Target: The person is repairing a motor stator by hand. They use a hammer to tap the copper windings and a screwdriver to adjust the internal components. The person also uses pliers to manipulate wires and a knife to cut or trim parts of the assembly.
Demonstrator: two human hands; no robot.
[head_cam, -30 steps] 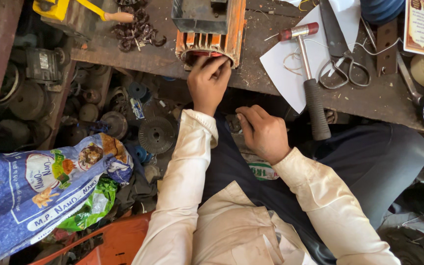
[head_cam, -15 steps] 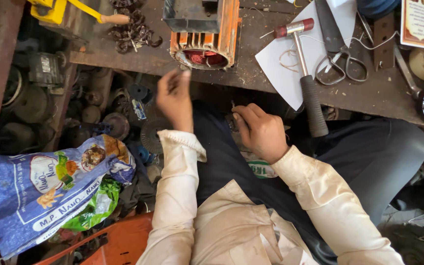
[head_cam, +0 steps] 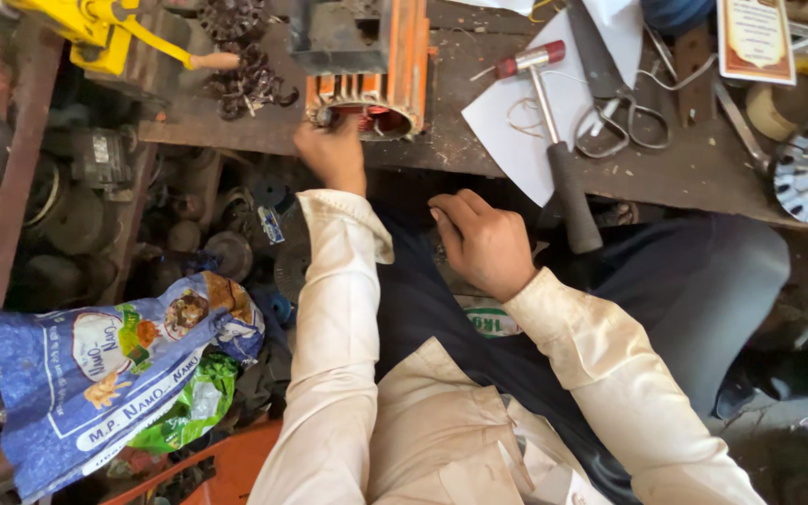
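Note:
My left hand point(head_cam: 331, 151) reaches up to the near end of an orange finned motor housing point(head_cam: 378, 65) on the wooden workbench point(head_cam: 675, 173), its fingers touching the rim of the opening. What the fingers grip is hidden. My right hand point(head_cam: 481, 241) rests on my lap below the bench edge, fingers curled shut; whether it holds anything is hidden. Both arms wear cream sleeves.
A hammer point(head_cam: 554, 140) with a red head and black grip lies on a white paper sheet point(head_cam: 516, 131), beside scissors point(head_cam: 614, 112). A yellow tool point(head_cam: 105, 28) and dark chain parts point(head_cam: 245, 75) lie at the left. Below are metal motor parts point(head_cam: 95, 215), a blue printed bag point(head_cam: 105, 374).
My left hand pulled back from the motor housing toward the left, then returned to its near rim. My right hand stayed on my lap.

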